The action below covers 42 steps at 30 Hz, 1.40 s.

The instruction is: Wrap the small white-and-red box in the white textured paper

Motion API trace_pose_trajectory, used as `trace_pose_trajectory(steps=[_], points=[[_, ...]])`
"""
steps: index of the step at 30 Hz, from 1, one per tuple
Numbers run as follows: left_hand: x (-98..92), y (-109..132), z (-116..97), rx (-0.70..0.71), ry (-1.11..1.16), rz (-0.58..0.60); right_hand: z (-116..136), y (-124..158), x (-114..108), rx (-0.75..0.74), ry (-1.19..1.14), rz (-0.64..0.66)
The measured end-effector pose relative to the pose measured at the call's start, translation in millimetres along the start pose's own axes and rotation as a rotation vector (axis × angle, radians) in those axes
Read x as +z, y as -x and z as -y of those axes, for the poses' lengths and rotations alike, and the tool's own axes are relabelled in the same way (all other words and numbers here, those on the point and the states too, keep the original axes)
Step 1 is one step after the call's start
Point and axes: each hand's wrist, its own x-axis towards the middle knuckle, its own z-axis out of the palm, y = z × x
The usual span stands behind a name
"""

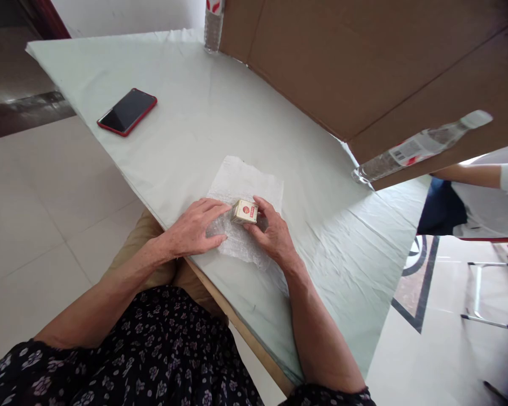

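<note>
A small cream box with a red round mark and a red label rests on a sheet of white bubble wrap. My right hand holds the box by its right side, between thumb and fingers. My left hand lies palm down at the left edge of the wrap. Its thumb and fingers are apart, with the fingertips close to the box's left side and nothing held.
On the pale green tablecloth, a phone in a red case lies at the far left. A brown cardboard panel stands behind, with plastic bottles against it. Another person's arm shows at the right.
</note>
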Motion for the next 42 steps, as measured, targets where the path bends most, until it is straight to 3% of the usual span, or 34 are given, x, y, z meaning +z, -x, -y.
trace_pose_trajectory(steps=[6, 9, 13, 17, 21, 25, 29, 36, 42], points=[[-18.9, 25, -22, 0.101, -0.179, 0.110, 18, 15, -28, -0.082, 0.076, -0.044], [-19.7, 27, -25, 0.139, -0.248, 0.130, 34, 35, -41, -0.199, 0.198, 0.009], [-9.2, 21, -24, 0.157, -0.275, 0.033, 48, 61, -30, -0.283, 0.399, 0.116], [1.8, 7, -24, 0.102, -0.147, -0.141, 44, 66, -11, -0.287, 0.518, -0.029], [-1.1, -12, -22, -0.076, 0.039, -0.212, 35, 47, -14, -0.209, 0.344, -0.199], [-9.3, -26, -20, -0.084, 0.036, -0.074, 32, 21, -23, -0.033, 0.090, -0.205], [-7.7, -32, -19, -0.098, 0.015, -0.025, 35, 11, -27, 0.014, -0.045, -0.192], [1.8, -35, -18, -0.153, 0.224, -0.090, 27, 2, -46, 0.163, -0.345, -0.119], [1.3, -32, -19, -0.155, 0.228, -0.106, 8, -23, -51, 0.232, -0.414, 0.177]])
